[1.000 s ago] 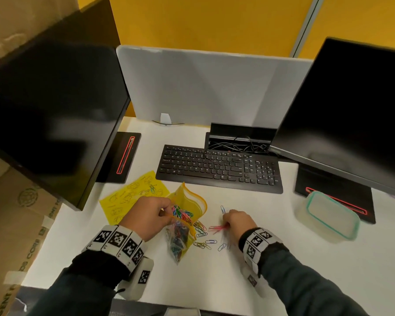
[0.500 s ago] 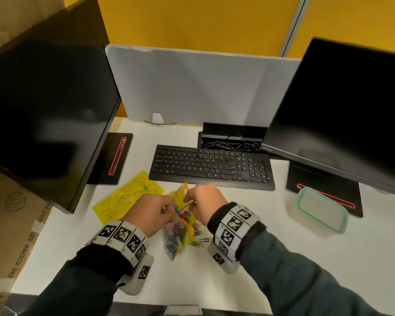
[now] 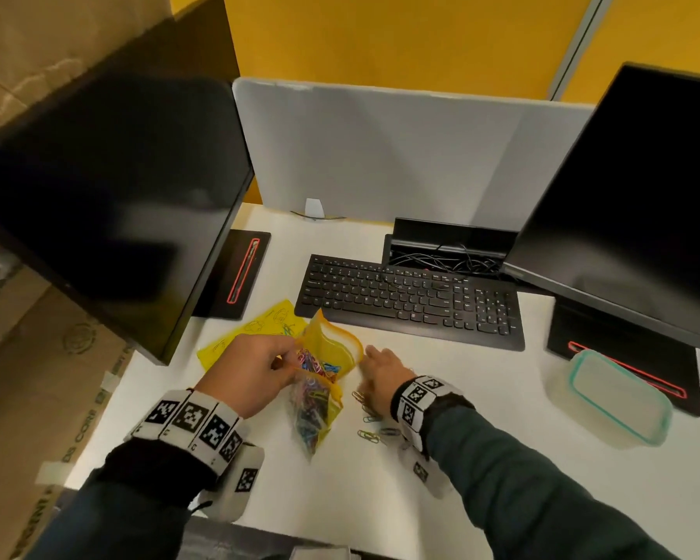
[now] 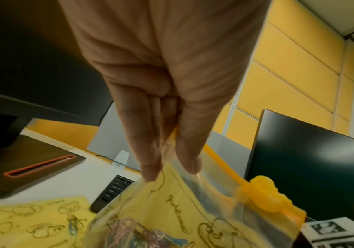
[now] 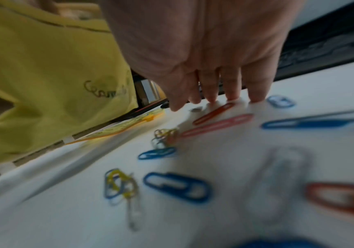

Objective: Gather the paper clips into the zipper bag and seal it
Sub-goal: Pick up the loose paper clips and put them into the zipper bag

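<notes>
Head view: my left hand (image 3: 246, 373) pinches the near lip of the zipper bag (image 3: 320, 392), lifting it so the mouth gapes toward the loose paper clips (image 3: 367, 422) on the desk (image 3: 441, 398) just to its right. My right hand (image 3: 380, 377) is low over them with nothing in it, probably ready to rake.

Left wrist view: thumb and fingers (image 4: 148, 161) clamp the clear film just below the zip track; the yellow slider (image 4: 265, 193) sits at the far end, so the bag is unsealed, clips pooled inside.

Right wrist view: straight fingertips (image 5: 256, 94) touch the desk beside a red clip (image 5: 214, 113); many more lie scattered nearer.
</notes>
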